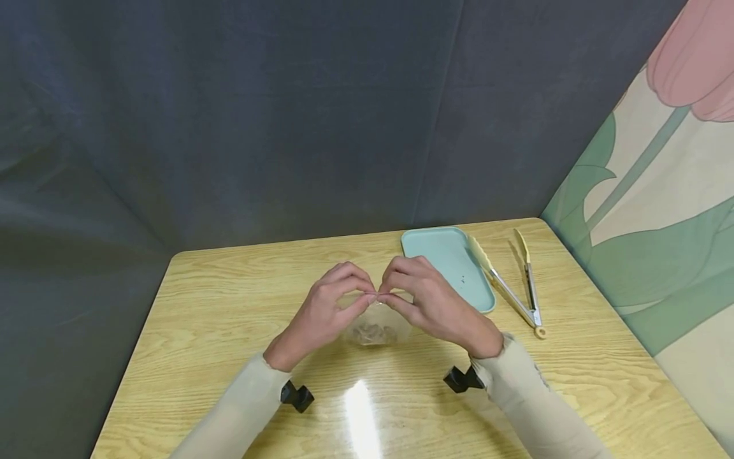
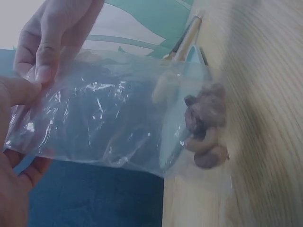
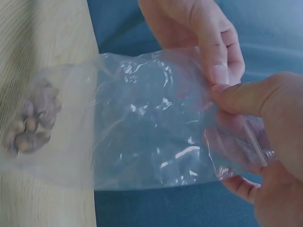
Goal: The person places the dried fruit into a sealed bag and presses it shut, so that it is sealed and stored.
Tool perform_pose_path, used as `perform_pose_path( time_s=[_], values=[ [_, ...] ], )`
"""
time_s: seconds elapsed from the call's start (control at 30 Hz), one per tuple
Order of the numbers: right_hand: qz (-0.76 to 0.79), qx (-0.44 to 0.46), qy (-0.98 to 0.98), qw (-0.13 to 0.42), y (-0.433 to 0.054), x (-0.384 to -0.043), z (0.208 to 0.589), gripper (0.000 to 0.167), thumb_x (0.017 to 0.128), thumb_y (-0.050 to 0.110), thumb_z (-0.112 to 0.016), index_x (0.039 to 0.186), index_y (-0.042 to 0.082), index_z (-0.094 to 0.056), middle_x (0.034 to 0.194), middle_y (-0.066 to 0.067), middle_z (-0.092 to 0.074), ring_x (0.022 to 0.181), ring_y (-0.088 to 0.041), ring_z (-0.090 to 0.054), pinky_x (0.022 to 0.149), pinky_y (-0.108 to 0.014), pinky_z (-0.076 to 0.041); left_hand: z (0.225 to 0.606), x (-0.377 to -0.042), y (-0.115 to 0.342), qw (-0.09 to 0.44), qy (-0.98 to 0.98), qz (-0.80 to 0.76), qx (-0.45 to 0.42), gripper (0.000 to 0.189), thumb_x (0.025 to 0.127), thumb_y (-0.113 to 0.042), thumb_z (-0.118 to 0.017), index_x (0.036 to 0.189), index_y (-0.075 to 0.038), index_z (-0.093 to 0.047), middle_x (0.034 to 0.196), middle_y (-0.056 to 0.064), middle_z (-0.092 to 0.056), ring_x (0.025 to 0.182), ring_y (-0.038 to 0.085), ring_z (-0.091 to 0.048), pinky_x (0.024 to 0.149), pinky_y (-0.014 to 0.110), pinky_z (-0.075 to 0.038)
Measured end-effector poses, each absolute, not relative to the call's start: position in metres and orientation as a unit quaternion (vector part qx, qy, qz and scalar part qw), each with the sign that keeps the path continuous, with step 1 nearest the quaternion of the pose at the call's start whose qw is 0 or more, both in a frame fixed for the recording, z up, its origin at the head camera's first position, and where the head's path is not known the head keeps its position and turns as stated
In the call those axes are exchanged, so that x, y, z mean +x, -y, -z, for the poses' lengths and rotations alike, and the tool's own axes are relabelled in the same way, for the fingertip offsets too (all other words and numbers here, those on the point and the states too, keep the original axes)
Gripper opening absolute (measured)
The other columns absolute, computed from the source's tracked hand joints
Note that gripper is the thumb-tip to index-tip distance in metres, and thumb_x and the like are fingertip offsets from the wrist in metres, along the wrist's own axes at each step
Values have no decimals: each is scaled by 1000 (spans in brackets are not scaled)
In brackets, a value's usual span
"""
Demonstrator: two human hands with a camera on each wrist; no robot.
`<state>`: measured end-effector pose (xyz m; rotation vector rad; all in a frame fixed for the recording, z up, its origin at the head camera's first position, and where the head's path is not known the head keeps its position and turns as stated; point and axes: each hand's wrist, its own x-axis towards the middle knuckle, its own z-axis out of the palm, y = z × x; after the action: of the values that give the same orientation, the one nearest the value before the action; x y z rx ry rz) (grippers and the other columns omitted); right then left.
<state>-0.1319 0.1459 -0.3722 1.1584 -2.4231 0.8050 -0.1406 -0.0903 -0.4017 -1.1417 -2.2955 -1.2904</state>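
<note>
A clear plastic bag (image 2: 109,118) hangs from both hands, its bottom at or near the tabletop. Brownish, lumpy pieces (image 3: 35,116) lie gathered in its lower end; what they are I cannot tell. My left hand (image 1: 321,309) pinches the bag's top edge between thumb and fingers. Close beside it, my right hand (image 1: 432,303) pinches the same edge, the two thumbs nearly meeting. A closure strip (image 3: 255,142) shows along the top in the right wrist view. From the head, the hands cover much of the bag's upper edge.
A pale blue-green tray (image 1: 441,252) with a few dark specks lies behind my right hand. Right of it, tongs (image 1: 536,312) with cream tips lie spread on the wooden table (image 1: 229,287). A dark curtain (image 1: 287,127) stands behind, and a flower-print cloth (image 1: 659,223) to the right.
</note>
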Motion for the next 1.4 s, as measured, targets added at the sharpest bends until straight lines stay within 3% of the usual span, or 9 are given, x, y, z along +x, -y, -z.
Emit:
perform_pose_path(
  time_s=[0.27, 0.53, 0.83, 1.13, 1.4],
  values=[
    [-292, 401, 850, 178, -153, -131, 372, 9, 99, 13, -77, 98, 21, -74, 100, 10, -68, 94, -13, -64, 94, -37, -47, 400, -141, 93, 153, 789, 452, -388, 5, 101, -18, -76, 101, -14, -79, 111, -5, -70, 108, 13, -63, 95, 33, -55],
    [-300, 402, 844, 190, -159, -132, 370, 12, 97, 12, -78, 95, 23, -74, 99, 12, -67, 93, -7, -61, 93, -34, -44, 406, -139, 103, 144, 801, 462, -352, 3, 102, -20, -75, 101, -16, -76, 113, -5, -69, 111, 13, -65, 100, 38, -57],
    [-322, 368, 849, 200, -170, -133, 372, 14, 94, 7, -79, 97, 19, -73, 100, 10, -68, 93, -9, -62, 90, -30, -43, 406, -141, 111, 161, 782, 496, -341, 6, 97, -10, -78, 94, -14, -79, 102, -3, -71, 98, 13, -69, 94, 30, -59],
    [-333, 372, 844, 198, -174, -133, 373, 12, 96, 6, -77, 97, 17, -74, 101, 10, -67, 94, -7, -61, 89, -30, -43, 409, -139, 118, 122, 793, 512, -307, 6, 100, -15, -76, 100, -21, -78, 110, -5, -71, 108, 11, -66, 103, 36, -55],
    [-358, 339, 851, 184, -180, -134, 375, 14, 97, 5, -76, 98, 19, -73, 102, 10, -68, 100, -9, -63, 95, -30, -45, 411, -140, 124, 145, 783, 525, -299, 7, 100, -10, -75, 97, -16, -77, 108, -1, -69, 106, 14, -66, 102, 32, -55]
  ],
)
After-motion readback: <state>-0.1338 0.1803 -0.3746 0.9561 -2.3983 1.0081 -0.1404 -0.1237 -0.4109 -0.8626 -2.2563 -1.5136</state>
